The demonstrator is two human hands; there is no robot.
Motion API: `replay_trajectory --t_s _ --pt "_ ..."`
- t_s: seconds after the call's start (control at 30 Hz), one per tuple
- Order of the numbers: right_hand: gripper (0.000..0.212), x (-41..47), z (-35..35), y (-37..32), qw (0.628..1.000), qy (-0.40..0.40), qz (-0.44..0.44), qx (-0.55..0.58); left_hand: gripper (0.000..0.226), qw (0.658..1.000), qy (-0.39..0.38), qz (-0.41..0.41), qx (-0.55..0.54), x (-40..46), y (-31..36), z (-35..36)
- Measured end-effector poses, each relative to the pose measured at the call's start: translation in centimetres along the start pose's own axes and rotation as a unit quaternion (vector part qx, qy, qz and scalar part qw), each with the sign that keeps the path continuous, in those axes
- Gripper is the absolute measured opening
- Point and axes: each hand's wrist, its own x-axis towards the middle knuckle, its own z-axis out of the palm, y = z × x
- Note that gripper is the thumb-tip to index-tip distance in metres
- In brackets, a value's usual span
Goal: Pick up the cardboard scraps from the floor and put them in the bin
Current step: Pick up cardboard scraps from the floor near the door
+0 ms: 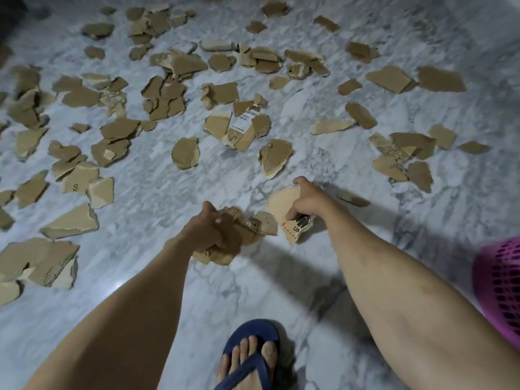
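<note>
Our left hand [209, 230] has its grip closed round a bundle of scraps [239, 235], bunched under the palm. Just right of it, our right hand [305, 199] pinches a printed scrap [282, 208] by its upper edge. Loose cardboard scraps [166, 98] lie scattered on the marble floor [146, 198] beyond both grips. Well right of the right grip, a pink bin [501, 288] shows at the edge.
</note>
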Motion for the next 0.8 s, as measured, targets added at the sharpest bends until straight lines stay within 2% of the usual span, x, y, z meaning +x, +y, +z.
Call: replay_trajectory --t_s 0.07,0.1,0.17,0.2,0.23,0.33,0.43,0.5,0.6,0.7,0.8 --pt "0.097 -0.1 -0.5 0.1 1.0 -0.006 0.003 0.019 0.077 0.997 -0.041 0.023 -0.062 0.6 2.0 -1.4" --pt "0.093 -0.1 -0.7 0.1 1.0 -0.015 0.006 0.024 0.071 0.993 -0.069 0.036 -0.093 1.2 2.9 -2.1" --pt "0.083 -0.2 -0.8 0.0 0.999 -0.048 0.008 0.016 0.032 0.978 -0.12 0.078 -0.149 1.8 4.9 -2.8" --pt "0.078 -0.2 -0.8 -0.1 0.999 -0.052 0.002 -0.003 0.022 0.971 -0.145 0.094 -0.168 2.1 6.0 -2.9" --pt "0.075 -0.3 -0.6 -0.4 0.998 -0.056 -0.004 -0.023 0.023 0.965 -0.16 0.095 -0.186 2.6 6.6 -2.5" --pt "0.073 -0.4 1.3 -0.1 0.995 -0.091 -0.011 -0.039 0.053 0.949 -0.189 0.076 -0.242 3.3 6.6 0.3" --pt "0.074 -0.6 2.8 0.5 0.993 -0.115 -0.011 -0.018 0.057 0.944 -0.184 0.072 -0.265 2.7 7.3 1.4" --pt "0.073 -0.6 2.9 1.2 0.992 -0.122 0.01 0.007 0.069 0.952 -0.165 0.072 -0.249 2.8 7.7 1.6" --pt "0.07 -0.6 2.7 1.5 0.992 -0.116 0.027 0.038 0.068 0.962 -0.143 0.081 -0.218 3.1 7.9 1.0" --pt "0.067 -0.4 2.0 1.1 0.993 -0.091 0.019 0.072 0.068 0.956 -0.168 0.099 -0.219 3.2 8.6 0.0" --pt "0.07 0.3 1.2 1.0 0.992 -0.078 0.022 0.093 0.062 0.951 -0.16 0.108 -0.24 3.7 9.5 -0.6"
